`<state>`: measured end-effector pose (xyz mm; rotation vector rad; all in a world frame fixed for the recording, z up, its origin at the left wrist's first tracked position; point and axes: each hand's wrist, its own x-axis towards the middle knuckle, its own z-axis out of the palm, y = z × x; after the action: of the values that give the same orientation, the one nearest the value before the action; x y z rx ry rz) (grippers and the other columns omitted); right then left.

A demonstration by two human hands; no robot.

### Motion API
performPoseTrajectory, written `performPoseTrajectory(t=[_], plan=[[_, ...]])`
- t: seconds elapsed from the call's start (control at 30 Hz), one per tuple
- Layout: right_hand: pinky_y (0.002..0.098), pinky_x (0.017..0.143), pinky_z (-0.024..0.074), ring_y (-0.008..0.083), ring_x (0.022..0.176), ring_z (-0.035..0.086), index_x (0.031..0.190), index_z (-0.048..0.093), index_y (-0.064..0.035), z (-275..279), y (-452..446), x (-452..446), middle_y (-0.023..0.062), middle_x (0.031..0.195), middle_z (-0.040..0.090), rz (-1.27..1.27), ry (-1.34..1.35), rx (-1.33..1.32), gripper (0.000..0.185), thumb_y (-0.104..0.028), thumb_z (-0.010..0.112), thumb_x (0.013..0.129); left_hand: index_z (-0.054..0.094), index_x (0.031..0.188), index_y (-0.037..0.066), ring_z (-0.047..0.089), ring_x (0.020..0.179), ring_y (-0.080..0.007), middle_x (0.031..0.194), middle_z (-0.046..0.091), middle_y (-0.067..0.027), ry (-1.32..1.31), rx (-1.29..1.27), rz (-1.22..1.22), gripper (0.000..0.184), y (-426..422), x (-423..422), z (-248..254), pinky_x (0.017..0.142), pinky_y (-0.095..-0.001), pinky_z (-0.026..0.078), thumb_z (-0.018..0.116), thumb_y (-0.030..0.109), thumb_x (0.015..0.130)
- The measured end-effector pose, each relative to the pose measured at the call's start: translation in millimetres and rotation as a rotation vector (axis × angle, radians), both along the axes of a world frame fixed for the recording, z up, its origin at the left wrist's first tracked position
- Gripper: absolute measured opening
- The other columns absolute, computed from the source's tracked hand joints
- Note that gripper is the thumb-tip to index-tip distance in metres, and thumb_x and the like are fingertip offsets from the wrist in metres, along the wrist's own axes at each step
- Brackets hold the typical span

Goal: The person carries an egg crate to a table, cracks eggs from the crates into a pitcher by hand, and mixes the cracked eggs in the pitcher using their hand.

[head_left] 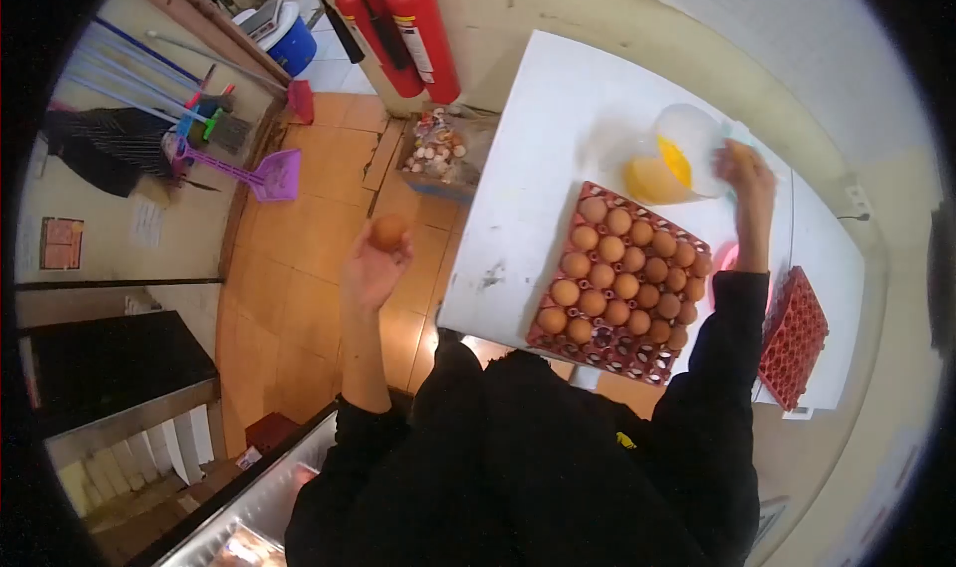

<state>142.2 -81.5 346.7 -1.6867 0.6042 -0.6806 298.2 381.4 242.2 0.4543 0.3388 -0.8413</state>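
Note:
A brown egg [390,231] rests in the fingers of my left hand [374,273], held out over the floor to the left of the table. My right hand [747,174] is closed at the handle side of a translucent plastic jug [697,134], slightly smeared. Bright yellow liquid egg [657,177] lies in the jug, which looks tilted. Just below the jug, a red egg tray [637,363] holds many brown eggs [625,286], with several bare cups along its near edge.
The white table [508,228] stands against the wall. On its right lies another red tray [794,338], partly behind my right sleeve. A box of eggshells [438,159] sits on the floor beyond the table. Fire extinguishers [423,34] hang above it; a purple dustpan [276,176] is at left.

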Motion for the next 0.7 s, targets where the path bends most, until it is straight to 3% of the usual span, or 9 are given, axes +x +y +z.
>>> performPoseTrajectory(t=[0.03, 0.1, 0.2, 0.23, 0.3, 0.47, 0.57, 0.63, 0.7], plan=[[0.0267, 0.065, 0.0469, 0.017, 0.068, 0.058, 0.093, 0.059, 0.0013, -6, -7, 1, 0.0107, 0.079, 0.062, -0.004, 0.005, -0.003, 0.028, -0.024, 0.051, 0.083, 0.05, 0.106, 0.01, 0.054, 0.085, -0.0237, 0.105, 0.052, -0.0136, 0.005, -0.003, -0.004, 0.027, 23, 5, -5, 0.076, -0.0353, 0.043, 0.049, 0.026, 0.084], [0.0282, 0.063, 0.0461, 0.0176, 0.065, 0.059, 0.091, 0.061, -0.0013, -23, -19, 6, 0.0115, 0.075, 0.062, -0.059, 0.677, -1.029, 0.026, -0.024, 0.055, 0.079, 0.048, 0.108, 0.01, 0.054, 0.081, -0.0239, 0.102, 0.053, -0.0126, -0.017, 0.161, 0.091, 0.027, 54, 22, -24, 0.075, -0.0335, 0.044, 0.051, 0.022, 0.083], [0.0295, 0.061, 0.0454, 0.0189, 0.063, 0.059, 0.091, 0.061, -0.0035, -28, -3, 4, 0.0125, 0.073, 0.062, -0.294, 0.395, -0.971, 0.025, -0.022, 0.058, 0.075, 0.045, 0.112, 0.009, 0.055, 0.083, -0.0232, 0.103, 0.053, -0.0114, -0.248, 0.216, -0.121, 0.031, 55, 53, -49, 0.077, -0.0332, 0.044, 0.053, 0.018, 0.082], [0.0273, 0.058, 0.0452, 0.017, 0.061, 0.059, 0.086, 0.061, -0.0008, -25, 5, 6, 0.0103, 0.072, 0.062, -0.462, 0.365, -0.669, 0.023, -0.021, 0.058, 0.075, 0.043, 0.114, 0.009, 0.055, 0.084, -0.0227, 0.102, 0.053, -0.0107, -0.313, 0.281, -0.207, 0.035, 45, 56, -48, 0.076, -0.033, 0.045, 0.053, 0.016, 0.082], [0.0249, 0.057, 0.0451, 0.0142, 0.061, 0.058, 0.086, 0.061, 0.0013, -23, 25, 13, 0.0079, 0.071, 0.062, -0.415, 0.198, -0.257, 0.026, -0.024, 0.056, 0.078, 0.042, 0.117, 0.009, 0.056, 0.087, -0.0217, 0.1, 0.054, -0.0097, -0.466, 0.364, -0.446, 0.04, 0, 45, -4, 0.075, -0.0319, 0.047, 0.056, 0.014, 0.08], [0.0245, 0.062, 0.0463, 0.0139, 0.072, 0.059, 0.096, 0.06, -0.0022, 7, 83, 10, 0.0072, 0.081, 0.062, -0.207, 0.425, -0.214, 0.031, -0.028, 0.056, 0.079, 0.05, 0.107, 0.006, 0.056, 0.083, -0.0208, 0.098, 0.055, -0.009, -1.304, 0.183, -0.872, 0.038, -100, -37, -14, 0.068, -0.0273, 0.046, 0.064, 0.019, 0.074], [0.0231, 0.062, 0.0462, 0.0133, 0.073, 0.059, 0.097, 0.059, -0.0018, 33, 87, -18, 0.007, 0.08, 0.062, -0.218, 0.456, -0.199, 0.028, -0.024, 0.057, 0.079, 0.052, 0.104, 0.007, 0.054, 0.084, -0.0237, 0.093, 0.056, -0.0086, -1.758, 0.114, -0.834, 0.042, -134, -94, 12, 0.074, -0.036, 0.042, 0.067, 0.021, 0.068], [0.0217, 0.064, 0.0448, 0.0094, 0.072, 0.057, 0.098, 0.059, -0.0028, 45, 95, -30, 0.0041, 0.083, 0.062, -0.154, 0.455, -0.122, 0.026, -0.022, 0.056, 0.082, 0.054, 0.103, 0.008, 0.049, 0.087, -0.0252, 0.092, 0.055, -0.0086, -2.327, 0.14, -0.599, 0.037, -153, -129, -3, 0.08, -0.0431, 0.034, 0.061, 0.021, 0.068], [0.0214, 0.065, 0.0442, 0.0092, 0.073, 0.056, 0.096, 0.06, -0.0022, 41, 104, -35, 0.0039, 0.082, 0.062, -0.148, 0.416, -0.094, 0.024, -0.022, 0.055, 0.082, 0.055, 0.1, 0.01, 0.047, 0.089, -0.0253, 0.09, 0.055, -0.0075, -2.422, 0.169, -0.472, 0.03, -174, -155, -18, 0.082, -0.0434, 0.032, 0.057, 0.019, 0.071]])
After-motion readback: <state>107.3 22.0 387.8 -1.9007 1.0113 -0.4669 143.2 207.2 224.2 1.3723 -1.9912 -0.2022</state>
